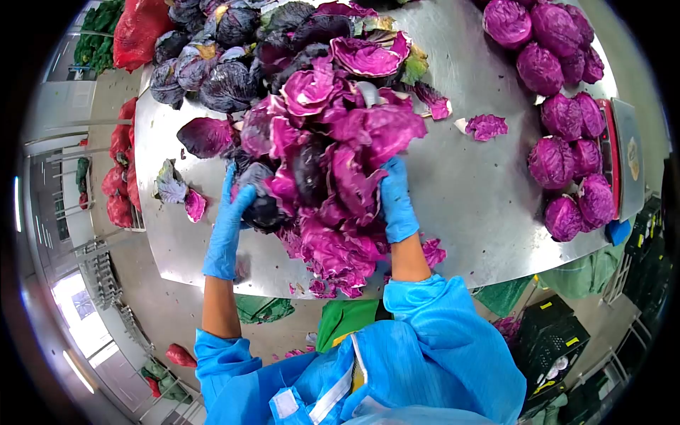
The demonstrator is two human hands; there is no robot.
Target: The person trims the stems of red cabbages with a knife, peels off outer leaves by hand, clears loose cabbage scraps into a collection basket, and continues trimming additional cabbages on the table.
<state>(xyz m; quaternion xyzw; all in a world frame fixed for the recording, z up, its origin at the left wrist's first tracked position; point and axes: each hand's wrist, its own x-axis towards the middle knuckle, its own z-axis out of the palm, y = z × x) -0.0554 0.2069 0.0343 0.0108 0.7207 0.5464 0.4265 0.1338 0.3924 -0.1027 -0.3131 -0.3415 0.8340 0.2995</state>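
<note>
A big heap of loose red cabbage leaves [347,241] lies at the near edge of the steel table, between my two blue-gloved hands. On the heap's left side, my left hand [232,219] curves with thumb and finger apart around a dark purple clump [263,209]. My right hand [397,198] presses against the right side, gripping the leaves, its fingertips partly hidden behind them. A single outer leaf [205,136] lies just beyond my left hand. Small leaf scraps [185,198] rest to its left.
Untrimmed dark cabbages [230,85] are piled at the far left of the table [482,191]. Trimmed purple cabbages [552,163] line the right side, beside a red-edged device [616,156]. Red sacks [120,177] stand on the left; black crates [552,340] are below right.
</note>
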